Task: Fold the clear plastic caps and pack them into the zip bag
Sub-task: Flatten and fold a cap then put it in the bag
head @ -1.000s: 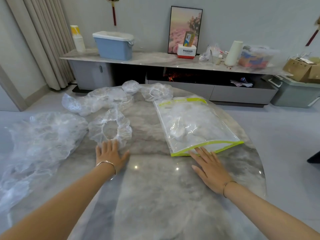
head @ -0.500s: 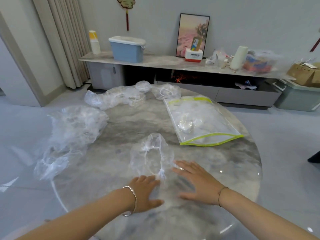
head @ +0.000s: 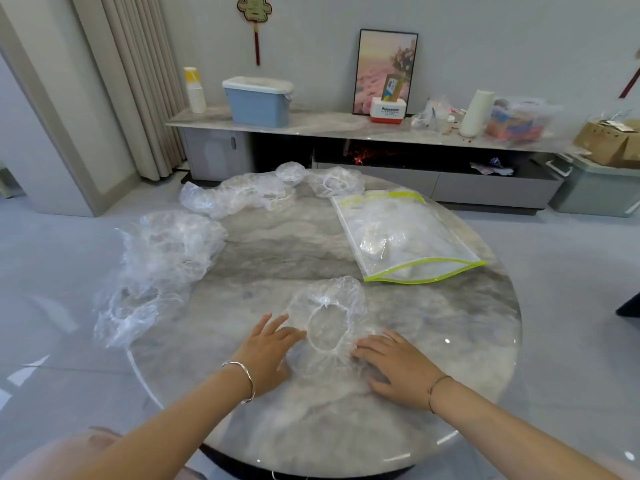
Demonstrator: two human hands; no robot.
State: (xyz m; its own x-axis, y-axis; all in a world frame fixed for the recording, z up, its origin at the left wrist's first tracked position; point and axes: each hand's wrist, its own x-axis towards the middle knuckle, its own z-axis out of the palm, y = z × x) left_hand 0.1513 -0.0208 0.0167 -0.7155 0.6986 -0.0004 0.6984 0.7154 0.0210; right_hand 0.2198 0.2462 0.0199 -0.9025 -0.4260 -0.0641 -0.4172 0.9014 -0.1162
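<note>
One clear plastic cap (head: pixel 327 320) with a white elastic ring lies spread on the round marble table (head: pixel 450 358) in front of me. My left hand (head: pixel 265 353) rests flat on its left edge, fingers apart. My right hand (head: pixel 394 363) presses flat on its right edge. Neither hand grips it. The zip bag (head: pixel 401 233), clear with a yellow-green zip strip, lies to the right beyond the cap with a few folded caps inside. A heap of loose caps (head: pixel 162 265) sits at the table's left, and more caps (head: pixel 249 195) lie along the far edge.
A low grey sideboard (head: pixel 346 133) stands behind the table with a blue lidded box (head: pixel 258 102), a picture frame, a paper roll and clutter on it. Curtains hang at the left. Cardboard boxes (head: pixel 609 140) sit on a bin at the far right.
My left hand dragged one cap from the left-middle of the table toward me. My right hand left the zip bag's edge, and both hands now lie flat on either side of the cap.
</note>
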